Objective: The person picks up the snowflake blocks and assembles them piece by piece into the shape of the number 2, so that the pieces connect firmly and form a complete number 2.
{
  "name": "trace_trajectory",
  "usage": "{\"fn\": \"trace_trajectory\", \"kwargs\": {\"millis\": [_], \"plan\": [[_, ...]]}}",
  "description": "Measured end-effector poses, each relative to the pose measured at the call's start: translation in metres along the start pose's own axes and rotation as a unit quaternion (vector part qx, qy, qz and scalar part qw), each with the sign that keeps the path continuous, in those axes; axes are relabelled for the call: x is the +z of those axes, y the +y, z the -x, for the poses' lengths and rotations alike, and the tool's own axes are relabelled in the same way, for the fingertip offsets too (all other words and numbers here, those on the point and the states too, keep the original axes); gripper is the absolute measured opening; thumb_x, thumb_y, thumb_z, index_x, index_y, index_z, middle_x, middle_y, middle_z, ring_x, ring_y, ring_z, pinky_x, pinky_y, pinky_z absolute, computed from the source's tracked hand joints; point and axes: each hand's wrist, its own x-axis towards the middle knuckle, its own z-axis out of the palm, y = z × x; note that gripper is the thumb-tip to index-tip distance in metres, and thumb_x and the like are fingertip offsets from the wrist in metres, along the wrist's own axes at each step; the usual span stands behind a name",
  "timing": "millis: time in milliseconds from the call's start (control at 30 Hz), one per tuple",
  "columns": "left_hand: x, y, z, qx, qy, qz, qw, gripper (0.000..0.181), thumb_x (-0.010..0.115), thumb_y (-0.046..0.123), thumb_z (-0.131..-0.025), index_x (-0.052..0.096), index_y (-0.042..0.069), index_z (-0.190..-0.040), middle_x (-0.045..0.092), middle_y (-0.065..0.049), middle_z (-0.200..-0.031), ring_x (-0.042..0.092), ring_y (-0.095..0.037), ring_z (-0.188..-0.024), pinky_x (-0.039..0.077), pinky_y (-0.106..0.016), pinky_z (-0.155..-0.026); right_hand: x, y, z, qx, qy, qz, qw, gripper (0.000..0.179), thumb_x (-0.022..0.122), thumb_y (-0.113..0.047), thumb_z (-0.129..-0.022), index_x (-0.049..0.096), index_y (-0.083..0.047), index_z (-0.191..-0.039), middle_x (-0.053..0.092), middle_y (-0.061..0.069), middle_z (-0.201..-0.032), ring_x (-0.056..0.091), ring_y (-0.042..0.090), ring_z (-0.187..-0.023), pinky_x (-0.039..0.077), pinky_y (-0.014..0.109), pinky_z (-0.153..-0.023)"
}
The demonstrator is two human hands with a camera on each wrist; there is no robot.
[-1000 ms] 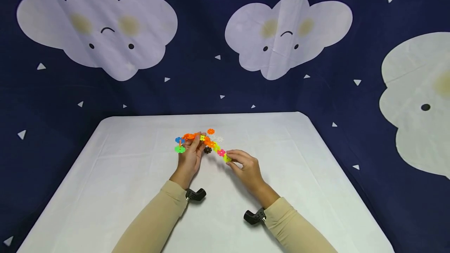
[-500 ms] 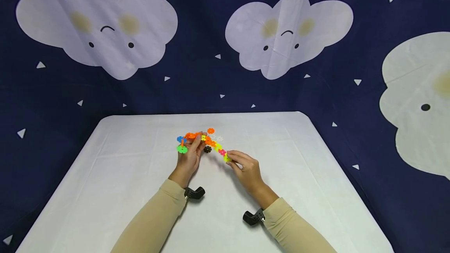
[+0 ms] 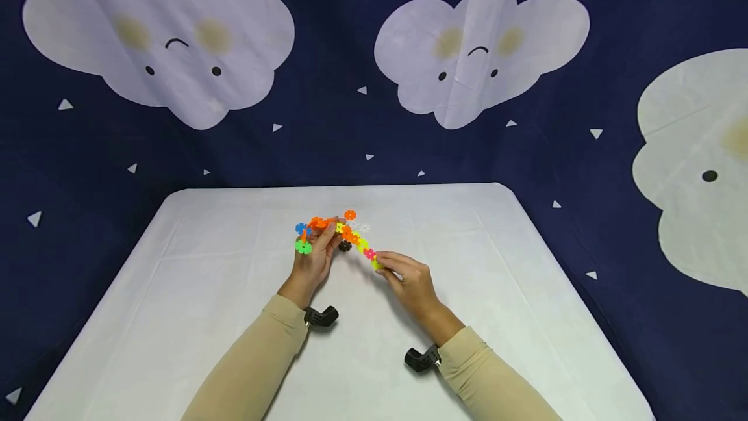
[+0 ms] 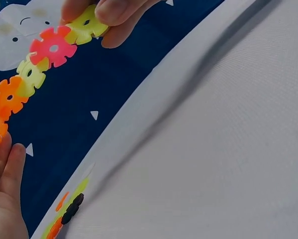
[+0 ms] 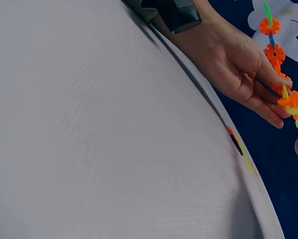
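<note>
A chain of interlocking flower-shaped plastic discs (image 3: pixel 349 234) stretches between both hands above the table. My left hand (image 3: pixel 311 266) holds it near the middle, thumb and fingers pinching the orange and yellow discs there. Beyond that hand, the chain's left end carries a blue disc (image 3: pixel 300 229) and a green disc (image 3: pixel 303 247). At the other end my right hand (image 3: pixel 413 283) pinches a yellow disc (image 4: pixel 87 24) between thumb and fingers, partly covering it. Beside it in the left wrist view sits a pink disc (image 4: pixel 53 48). The right wrist view shows more orange discs (image 5: pixel 275 54) along the chain.
Loose discs lie on the white-covered table (image 3: pixel 485 265) behind the hands: an orange disc (image 3: pixel 350 215), a black disc (image 3: pixel 345 246) and a pale white disc (image 3: pixel 364 228). A dark blue cloth with cloud faces (image 3: pixel 479 51) hangs past the table's far edge.
The chain's green-and-blue end has shifted slightly to the right. Both hands keep their hold and stay almost in place.
</note>
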Motion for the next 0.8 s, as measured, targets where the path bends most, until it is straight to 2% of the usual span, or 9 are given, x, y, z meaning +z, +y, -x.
{"fn": "trace_trajectory", "kwargs": {"millis": [167, 333, 500, 600, 800], "plan": [[-0.0007, 0.0007, -0.0018, -0.004, -0.009, -0.003, 0.9999, 0.012, 0.062, 0.000, -0.106, 0.073, -0.004, -0.108, 0.066, -0.031, -0.126, 0.069, -0.026, -0.106, 0.059, -0.032, -0.092, 0.0004, -0.0012, 0.0003, -0.012, -0.007, 0.011, 0.9998, 0.039, 0.091, 0.009, -0.072, 0.079, 0.007, -0.109, 0.076, 0.017, -0.112, 0.075, 0.030, -0.101, 0.061, 0.032, -0.088], [-0.0002, -0.0002, -0.0021, -0.002, -0.020, 0.011, 0.9997, 0.017, 0.058, -0.003, -0.107, 0.074, 0.000, -0.106, 0.070, -0.024, -0.121, 0.069, -0.023, -0.101, 0.060, -0.029, -0.089, 0.0027, -0.0013, 0.0016, -0.016, -0.002, 0.017, 0.9997, 0.043, 0.092, 0.013, -0.069, 0.078, 0.007, -0.109, 0.076, 0.017, -0.111, 0.075, 0.031, -0.099, 0.060, 0.031, -0.088], [0.0005, -0.0008, -0.0024, -0.004, -0.016, 0.013, 0.9998, 0.024, 0.057, -0.002, -0.108, 0.070, 0.003, -0.088, 0.070, -0.022, -0.121, 0.068, -0.022, -0.099, 0.059, -0.029, -0.089, 0.0042, -0.0013, 0.0008, -0.011, 0.001, 0.005, 0.9999, 0.041, 0.091, 0.012, -0.071, 0.078, 0.007, -0.109, 0.076, 0.017, -0.111, 0.075, 0.030, -0.097, 0.061, 0.029, -0.086], [0.0009, -0.0013, -0.0030, -0.012, 0.003, 0.012, 0.9998, 0.030, 0.057, 0.000, -0.108, 0.065, 0.004, -0.079, 0.068, -0.020, -0.124, 0.067, -0.022, -0.099, 0.059, -0.030, -0.092, 0.0042, -0.0018, -0.0009, -0.008, -0.004, -0.009, 0.9999, 0.043, 0.091, 0.011, -0.073, 0.076, 0.009, -0.113, 0.074, 0.018, -0.115, 0.076, 0.028, -0.093, 0.061, 0.027, -0.084], [-0.0006, -0.0010, -0.0064, -0.023, 0.073, 0.042, 0.9962, 0.014, 0.064, 0.007, -0.106, 0.075, 0.002, -0.101, 0.073, -0.017, -0.118, 0.067, -0.022, -0.099, 0.058, -0.031, -0.093, 0.0028, 0.0016, -0.0029, 0.020, -0.036, -0.070, 0.9967, 0.062, 0.093, 0.009, -0.072, 0.067, 0.009, -0.128, 0.068, 0.024, -0.125, 0.075, 0.030, -0.094, 0.061, 0.031, -0.086]]}}
